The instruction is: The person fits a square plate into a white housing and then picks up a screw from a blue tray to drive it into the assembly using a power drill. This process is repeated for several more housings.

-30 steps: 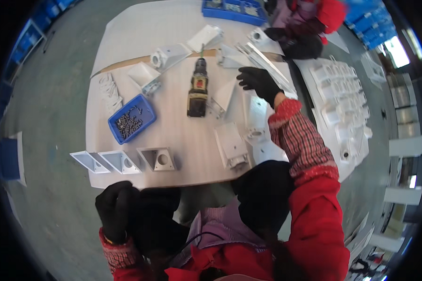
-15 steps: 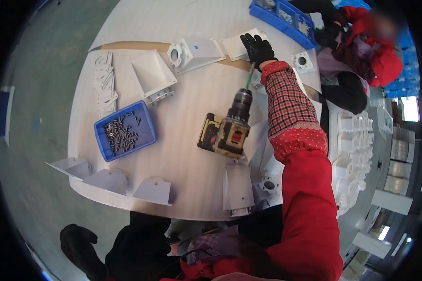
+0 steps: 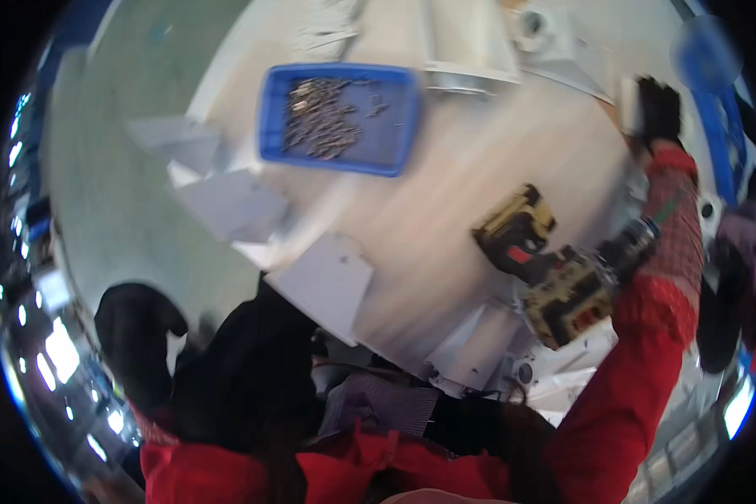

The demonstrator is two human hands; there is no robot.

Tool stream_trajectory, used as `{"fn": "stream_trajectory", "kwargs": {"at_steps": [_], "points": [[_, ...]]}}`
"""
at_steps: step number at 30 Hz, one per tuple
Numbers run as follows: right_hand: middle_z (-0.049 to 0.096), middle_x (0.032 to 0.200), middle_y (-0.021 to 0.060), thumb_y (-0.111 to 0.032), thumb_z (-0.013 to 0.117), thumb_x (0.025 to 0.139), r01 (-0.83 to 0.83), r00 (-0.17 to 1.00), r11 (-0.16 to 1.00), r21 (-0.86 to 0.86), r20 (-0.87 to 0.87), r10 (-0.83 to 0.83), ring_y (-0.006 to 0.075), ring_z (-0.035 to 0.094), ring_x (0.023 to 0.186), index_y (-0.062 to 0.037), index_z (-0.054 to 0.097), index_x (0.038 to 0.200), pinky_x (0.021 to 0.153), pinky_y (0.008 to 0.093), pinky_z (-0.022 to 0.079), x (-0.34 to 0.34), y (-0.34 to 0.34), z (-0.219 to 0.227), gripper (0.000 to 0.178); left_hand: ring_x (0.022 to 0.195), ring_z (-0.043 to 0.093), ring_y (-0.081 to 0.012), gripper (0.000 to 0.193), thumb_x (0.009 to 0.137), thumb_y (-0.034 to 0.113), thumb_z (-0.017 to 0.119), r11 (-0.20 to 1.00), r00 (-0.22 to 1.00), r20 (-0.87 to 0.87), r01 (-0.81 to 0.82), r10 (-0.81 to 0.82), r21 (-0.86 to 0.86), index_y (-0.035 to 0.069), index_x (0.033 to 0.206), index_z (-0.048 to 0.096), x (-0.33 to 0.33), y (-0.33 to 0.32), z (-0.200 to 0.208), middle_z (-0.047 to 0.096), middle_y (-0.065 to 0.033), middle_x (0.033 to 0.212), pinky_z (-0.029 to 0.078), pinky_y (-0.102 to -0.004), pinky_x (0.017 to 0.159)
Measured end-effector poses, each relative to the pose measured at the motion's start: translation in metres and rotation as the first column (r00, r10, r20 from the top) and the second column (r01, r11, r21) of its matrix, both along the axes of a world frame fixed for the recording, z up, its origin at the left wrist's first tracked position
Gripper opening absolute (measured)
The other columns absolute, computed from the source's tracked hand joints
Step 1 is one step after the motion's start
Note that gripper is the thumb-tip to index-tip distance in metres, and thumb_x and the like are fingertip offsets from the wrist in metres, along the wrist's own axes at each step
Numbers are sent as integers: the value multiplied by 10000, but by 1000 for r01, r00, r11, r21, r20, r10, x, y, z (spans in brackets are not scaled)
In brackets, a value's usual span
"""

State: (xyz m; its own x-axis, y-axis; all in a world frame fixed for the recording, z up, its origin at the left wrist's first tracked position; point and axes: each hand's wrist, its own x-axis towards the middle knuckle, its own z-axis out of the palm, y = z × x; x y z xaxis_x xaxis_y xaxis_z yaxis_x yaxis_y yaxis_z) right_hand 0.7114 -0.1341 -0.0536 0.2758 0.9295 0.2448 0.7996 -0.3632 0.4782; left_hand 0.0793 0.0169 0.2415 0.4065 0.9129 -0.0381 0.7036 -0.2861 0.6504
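My right hand [image 3: 658,111], in a black glove, reaches to the far right of the table and closes around the edge of a white housing [image 3: 629,104]; motion blur hides the finger detail. A yellow and black cordless drill [image 3: 573,296] lies on the table by my right forearm, its green-tipped bit pointing away to the right. Low at the left, off the table, my left hand [image 3: 136,338] is also gloved in black, thumb apart, with nothing visible in it. Nearest to it are bent white metal plates [image 3: 231,202] along the table edge.
A blue tray [image 3: 338,165] of screws sits on the table [image 3: 445,227] at left centre. White housings [image 3: 466,71] stand at the back, another [image 3: 476,346] near the front edge. Blue divided bins [image 3: 718,126] are at far right. One white plate [image 3: 326,281] juts over the near edge.
The view has swung, so the table appears turned and nearer. My right hand has gone from spread fingers on the housing to a closer hold. My left hand has come up slightly.
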Motion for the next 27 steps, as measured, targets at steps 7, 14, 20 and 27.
{"fn": "stream_trajectory", "kwargs": {"at_steps": [7, 14, 20, 27], "points": [[527, 1072, 143, -148, 600, 750, 155, 978, 965, 213, -173, -119, 279, 519, 1050, -45, 460, 1123, 849, 406, 421, 44, -69, 111, 411, 552, 552, -158, 212, 859, 177, 501, 865, 899, 385, 15, 208, -502, -31, 871, 539, -18, -1, 30, 583, -114, 661, 444, -239, 504], [468, 1164, 142, -155, 579, 782, 231, 824, 832, 504, -557, 108, 277, 474, 1109, -49, 398, 1196, 893, 401, 395, -110, -130, 339, 465, 737, 623, -153, 240, 846, 151, 541, 429, 693, 569, 721, -442, -545, -4, 1027, 570, -23, -12, 28, 628, -102, 793, 492, -278, 665], [417, 1242, 141, -162, 561, 809, 159, 518, 926, 343, -827, 217, 275, 435, 1160, -53, 345, 1259, 930, 396, 374, -339, -156, 417, 511, 906, 605, -189, 257, 863, 137, 519, -135, 362, 605, 773, -709, -620, 37, 1097, 554, -10, -65, -22, 603, -86, 1001, 489, -276, 744], [358, 1334, 141, -169, 540, 840, -91, 125, 990, 104, -985, 115, 272, 390, 1218, -57, 284, 1333, 974, 391, 348, -487, -167, 328, 566, 1048, 554, -250, 477, 854, 148, 570, -584, 543, 839, 674, -23, -452, 21, 1277, 387, -18, -132, -146, 494, -129, 1234, 441, -388, 921]]}}
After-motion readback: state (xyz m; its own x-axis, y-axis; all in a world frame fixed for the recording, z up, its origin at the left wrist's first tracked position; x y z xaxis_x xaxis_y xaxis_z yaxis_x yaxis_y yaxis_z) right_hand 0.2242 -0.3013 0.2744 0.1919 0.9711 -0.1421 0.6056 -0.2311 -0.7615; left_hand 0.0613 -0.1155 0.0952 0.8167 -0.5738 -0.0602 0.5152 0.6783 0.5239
